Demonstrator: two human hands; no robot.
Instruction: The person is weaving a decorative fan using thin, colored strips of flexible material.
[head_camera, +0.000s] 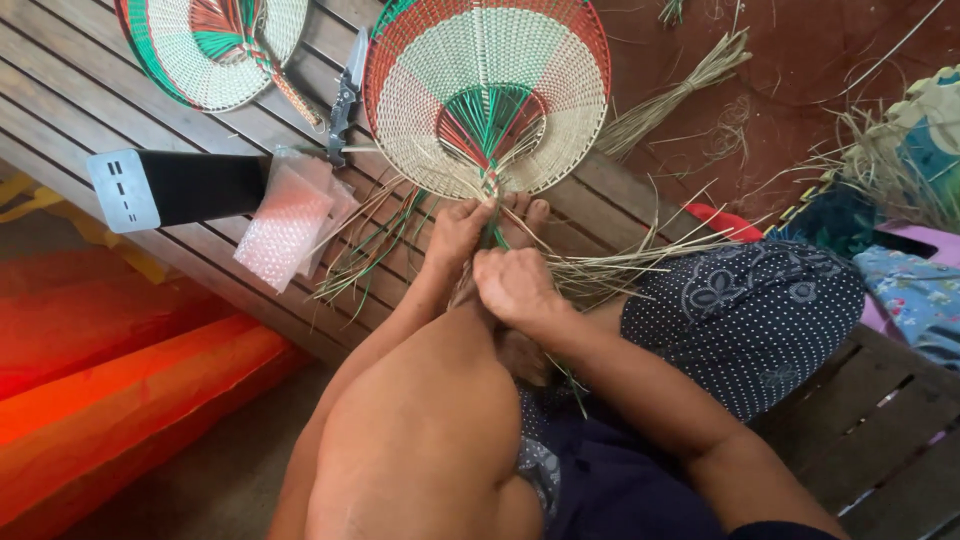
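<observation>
1. The woven fan (487, 95) lies on the wooden bench (60, 110), its stem end at your hands.
2. Your left hand (458, 232) grips the loose straw strands (375, 240) at the stem.
3. Your right hand (515, 285) pinches them just below.
4. A second fan (215, 45), a knife (346, 95) and bubble wrap (285, 225) lie near.

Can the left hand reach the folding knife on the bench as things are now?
Probably yes. The folding knife lies in the open on the slatted bench, beyond the bubble wrap; nothing covers it. But the left hand is now gripping the fan's strands.
</observation>
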